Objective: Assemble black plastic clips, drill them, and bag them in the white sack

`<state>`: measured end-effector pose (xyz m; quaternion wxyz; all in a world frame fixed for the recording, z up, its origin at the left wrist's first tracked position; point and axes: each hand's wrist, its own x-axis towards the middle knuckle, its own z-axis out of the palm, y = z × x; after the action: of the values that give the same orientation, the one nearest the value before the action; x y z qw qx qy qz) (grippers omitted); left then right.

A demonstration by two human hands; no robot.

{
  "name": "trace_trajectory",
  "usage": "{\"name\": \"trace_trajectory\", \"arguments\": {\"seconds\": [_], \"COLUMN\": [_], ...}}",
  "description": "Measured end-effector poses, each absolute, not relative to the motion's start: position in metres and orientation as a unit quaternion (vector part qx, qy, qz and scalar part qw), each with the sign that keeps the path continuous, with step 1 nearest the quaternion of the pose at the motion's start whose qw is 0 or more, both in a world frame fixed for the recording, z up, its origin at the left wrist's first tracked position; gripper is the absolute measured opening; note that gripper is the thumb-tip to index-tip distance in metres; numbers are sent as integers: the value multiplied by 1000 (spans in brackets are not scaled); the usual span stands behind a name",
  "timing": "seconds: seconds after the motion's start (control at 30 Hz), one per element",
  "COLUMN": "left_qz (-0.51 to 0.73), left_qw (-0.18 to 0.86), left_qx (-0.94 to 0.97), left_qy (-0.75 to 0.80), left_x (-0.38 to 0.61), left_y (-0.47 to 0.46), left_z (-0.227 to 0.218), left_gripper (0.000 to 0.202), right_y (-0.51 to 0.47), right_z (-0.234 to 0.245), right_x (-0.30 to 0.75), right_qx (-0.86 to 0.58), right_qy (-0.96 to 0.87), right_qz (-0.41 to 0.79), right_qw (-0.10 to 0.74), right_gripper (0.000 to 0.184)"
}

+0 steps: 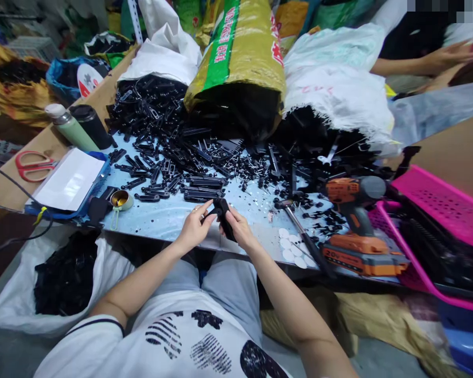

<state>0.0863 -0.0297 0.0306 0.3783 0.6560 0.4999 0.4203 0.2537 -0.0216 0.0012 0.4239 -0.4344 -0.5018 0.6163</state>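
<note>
Both hands meet over the front edge of the blue work table (161, 218). A black plastic part (227, 227), long and flat with a bent end, is gripped by my right hand (240, 228) along its side. Pinching the upper left end of that part is my left hand (195, 224), its fingers closed. Just beyond the hands lies a stack of long black plastic pieces (205, 188). To the right of them, a hammer (299, 226) rests with its head toward the bags, beside several white round discs (294, 247).
An orange cordless drill (355, 226) stands at right, near a pink basket (429, 273). Sacks (240, 58) spill black parts across the back. Scissors (35, 165), a green bottle (73, 128) and a metal cup (121, 202) are at left. A co-worker's arm (418, 65) reaches in at upper right.
</note>
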Motion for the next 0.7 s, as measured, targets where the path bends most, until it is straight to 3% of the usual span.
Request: {"name": "trace_trajectory", "arguments": {"seconds": [0.27,0.4,0.5,0.57,0.7], "left_qz": [435,530,529,499,483], "left_qw": [216,164,181,208,232], "left_qx": [730,680,701,717,640], "left_qy": [480,479,443,441,551], "left_x": [92,104,103,98,89], "left_y": [-40,-44,-43,-40,-40], "left_z": [39,42,39,30,-3], "left_gripper": [35,33,33,33,36], "right_y": [-31,-46,-59,-59,-15], "right_z": [10,-1,-13,-18,-14], "right_x": [274,253,239,239,267], "right_qx": [-414,-426,-439,-439,-443], "right_qy": [-678,-648,-629,-655,-785], "right_qz": [455,429,413,409,318], "right_qw": [404,463,491,459,293], "right_gripper": [50,52,55,56,50]}}
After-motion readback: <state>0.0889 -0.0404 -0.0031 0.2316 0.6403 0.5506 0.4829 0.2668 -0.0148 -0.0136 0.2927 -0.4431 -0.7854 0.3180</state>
